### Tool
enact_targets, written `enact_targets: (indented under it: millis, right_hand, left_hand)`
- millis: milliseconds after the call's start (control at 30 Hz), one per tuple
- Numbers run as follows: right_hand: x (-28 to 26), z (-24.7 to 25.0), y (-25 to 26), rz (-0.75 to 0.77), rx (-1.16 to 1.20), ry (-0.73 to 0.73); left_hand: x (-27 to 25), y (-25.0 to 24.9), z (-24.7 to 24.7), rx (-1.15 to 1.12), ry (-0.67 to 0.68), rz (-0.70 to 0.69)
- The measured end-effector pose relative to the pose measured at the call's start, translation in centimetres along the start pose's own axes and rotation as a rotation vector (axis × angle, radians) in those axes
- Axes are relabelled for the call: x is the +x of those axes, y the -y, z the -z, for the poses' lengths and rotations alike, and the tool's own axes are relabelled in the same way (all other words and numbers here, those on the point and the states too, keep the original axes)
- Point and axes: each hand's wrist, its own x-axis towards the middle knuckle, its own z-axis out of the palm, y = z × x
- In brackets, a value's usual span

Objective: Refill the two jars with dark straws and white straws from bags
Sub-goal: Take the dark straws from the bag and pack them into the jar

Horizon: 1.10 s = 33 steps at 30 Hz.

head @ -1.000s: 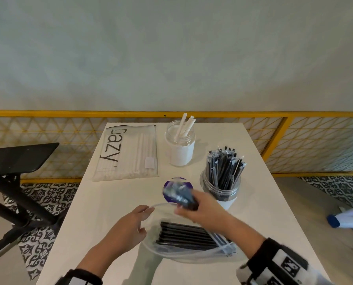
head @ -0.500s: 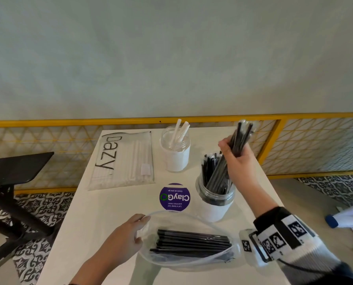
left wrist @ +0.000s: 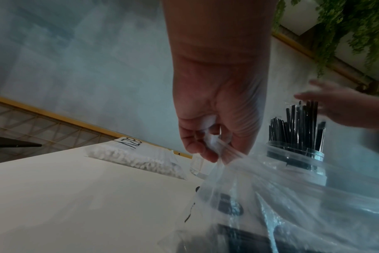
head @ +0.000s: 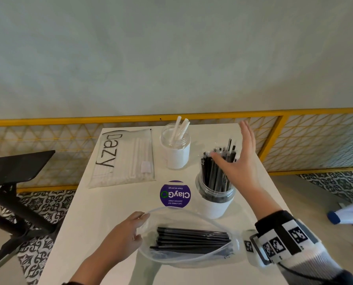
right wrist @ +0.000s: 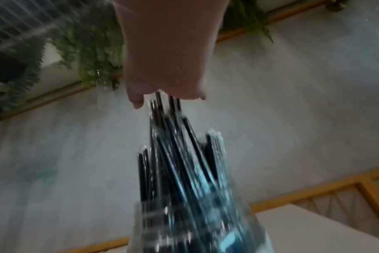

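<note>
A clear jar (head: 214,199) at the right of the white table (head: 101,223) is packed with wrapped dark straws (head: 216,171). My right hand (head: 233,155) is open over their tops, fingers straight, palm touching the tips (right wrist: 162,99). Near the front edge lies a clear bag (head: 192,219) with several dark straws (head: 192,239) in it. My left hand (head: 141,226) pinches its open mouth (left wrist: 223,150) at the left end. A second jar (head: 175,149) behind holds a few white straws (head: 180,128). The "Dazy" bag of white straws (head: 122,159) lies flat at the back left.
A round purple sticker (head: 175,194) sits on the table between the jars and the clear bag. A yellow mesh railing (head: 48,122) runs behind the table. A black stand (head: 13,167) is at the left and a blue-tipped white object (head: 344,214) at the right.
My right hand lifted a bundle of dark straws out of the clear bag, lowered it into the right jar and let go; it is now open. My left hand kept hold of the bag.
</note>
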Motion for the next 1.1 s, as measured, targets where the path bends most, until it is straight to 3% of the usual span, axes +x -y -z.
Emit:
enact_targets:
  millis: [100, 133, 233, 300, 400, 467, 533, 567, 600, 667, 733, 800, 867, 1100]
  right_hand:
    - [1.1, -0.4, 0.8, 0.302, -0.112, 0.034]
    - [1.1, -0.8, 0.4, 0.315, -0.171, 0.114]
    - [-0.5, -1.9, -2.0, 0.168, -0.391, 0.395]
    - [-1.4, -2.1, -3.4, 0.12, -0.468, 0.447]
    - [-1.4, -2.2, -3.1, 0.162, -0.477, 0.377]
    - [-1.5, -1.9, -1.7, 0.294, -0.428, 0.208]
    - [-2.9, -1.9, 0.3, 0.468, -0.235, 0.063]
    - [-4.4, -2.4, 1.2, 0.534, -0.109, 0.083]
    - [-6.2, -3.0, 1.9, 0.575, -0.023, 0.18]
    - [-10.2, -5.1, 1.9, 0.54, -0.063, 0.528]
    - [-13.5, -7.5, 0.1, 0.323, -0.325, 0.937]
    - [-15.4, -9.0, -2.4, 0.107, -0.567, 1.163]
    - [-16.0, -9.7, -3.5, 0.029, -0.665, 1.225]
    - [-15.4, -10.5, -3.8, 0.055, -0.67, 1.256]
  left_hand:
    - [0.1, 0.1, 0.0, -0.012, -0.004, 0.001]
    - [0.0, 0.1, 0.0, -0.014, -0.007, 0.002]
    - [-0.1, -0.1, 0.1, -0.005, -0.013, 0.006]
    - [-0.2, -0.4, 0.2, -0.002, -0.022, 0.01]
    - [-0.2, -0.6, 0.3, -0.004, -0.03, 0.012]
    - [-0.2, -0.7, 0.3, -0.003, -0.036, 0.005]
    - [-0.1, -0.9, 0.4, 0.004, -0.039, -0.002]
    - [-0.2, -1.1, 0.4, 0.007, -0.038, -0.005]
    - [-0.2, -1.2, 0.4, 0.01, -0.036, -0.006]
    - [-0.1, -1.3, 0.3, 0.013, -0.032, -0.009]
    - [0.0, -1.4, 0.2, 0.008, -0.023, -0.004]
    - [0.0, -1.3, 0.0, 0.0, -0.013, -0.003]
    - [-0.1, -1.3, -0.2, 0.0, -0.002, -0.003]
    - [-0.1, -1.0, -0.1, 0.014, -0.019, 0.022]
